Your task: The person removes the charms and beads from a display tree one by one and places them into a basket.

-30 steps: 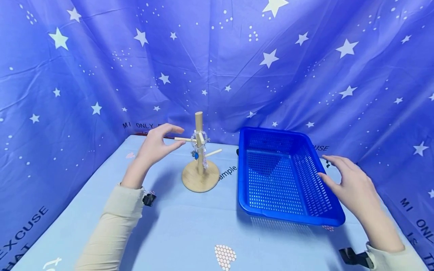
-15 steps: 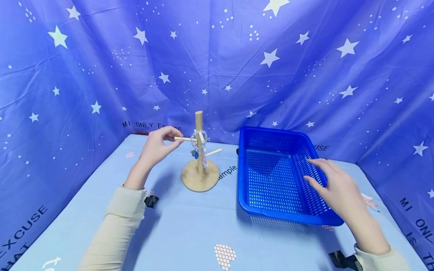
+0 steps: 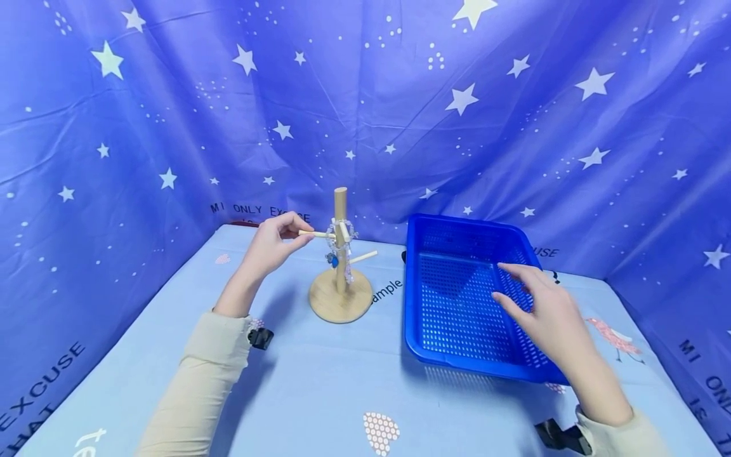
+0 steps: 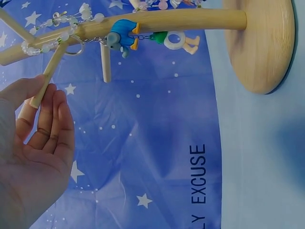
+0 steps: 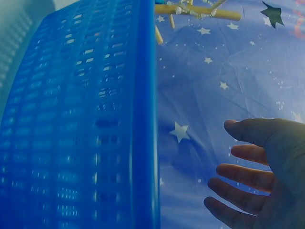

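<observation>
A wooden stand with side pegs [image 3: 341,203] stands upright on its round base [image 3: 337,310]. My left hand [image 3: 268,247] pinches the end of its left peg [image 4: 54,62] between thumb and fingers. Round the post hang strings of clear and pale beads [image 4: 45,46]. From them dangle a blue elephant charm [image 4: 123,36] and a charm with a white ring [image 4: 174,40]. My right hand [image 3: 551,317] hovers over the right side of the blue basket [image 3: 411,298], thumb and fingers apart, holding nothing.
The perforated basket lies to the right of the stand, its inside bare. A pale blue printed cloth [image 3: 320,393] covers the table. Behind and at the sides hangs a blue star-patterned curtain [image 3: 320,95].
My left thumb and fingers have closed on the left peg's end. My right hand has moved left, from the basket's right rim to over its inside. The stand and basket stay put.
</observation>
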{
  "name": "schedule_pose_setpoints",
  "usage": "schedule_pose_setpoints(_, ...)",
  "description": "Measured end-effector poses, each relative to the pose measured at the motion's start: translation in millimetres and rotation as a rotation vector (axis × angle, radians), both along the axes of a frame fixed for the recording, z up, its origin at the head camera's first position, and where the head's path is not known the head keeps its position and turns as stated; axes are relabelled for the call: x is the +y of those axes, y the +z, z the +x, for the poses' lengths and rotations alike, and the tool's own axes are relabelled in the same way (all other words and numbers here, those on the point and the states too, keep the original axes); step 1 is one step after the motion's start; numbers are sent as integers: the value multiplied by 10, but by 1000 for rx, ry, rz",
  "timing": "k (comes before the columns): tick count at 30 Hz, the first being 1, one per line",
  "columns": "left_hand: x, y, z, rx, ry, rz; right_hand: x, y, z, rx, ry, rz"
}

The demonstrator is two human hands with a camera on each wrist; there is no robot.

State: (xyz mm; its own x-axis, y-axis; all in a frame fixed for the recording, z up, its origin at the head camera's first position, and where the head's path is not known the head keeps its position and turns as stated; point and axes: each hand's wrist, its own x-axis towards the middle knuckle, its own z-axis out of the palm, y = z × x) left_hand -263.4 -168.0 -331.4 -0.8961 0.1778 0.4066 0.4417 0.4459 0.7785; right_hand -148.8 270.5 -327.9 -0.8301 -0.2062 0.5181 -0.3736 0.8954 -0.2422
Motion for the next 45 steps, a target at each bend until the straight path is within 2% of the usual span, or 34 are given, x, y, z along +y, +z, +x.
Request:
schedule_pose_setpoints(17, 9, -26, -19, -58, -9, 58, -369, 11, -146, -52, 62, -130)
schedule_pose_setpoints(27, -6, -51, -26, -52, -8, 65, -549, 12, -222, -75, 89, -193)
schedule_pose_setpoints(45, -2, -56, -48, -74, -55, 137, -915, -15, -365, -156, 179, -333)
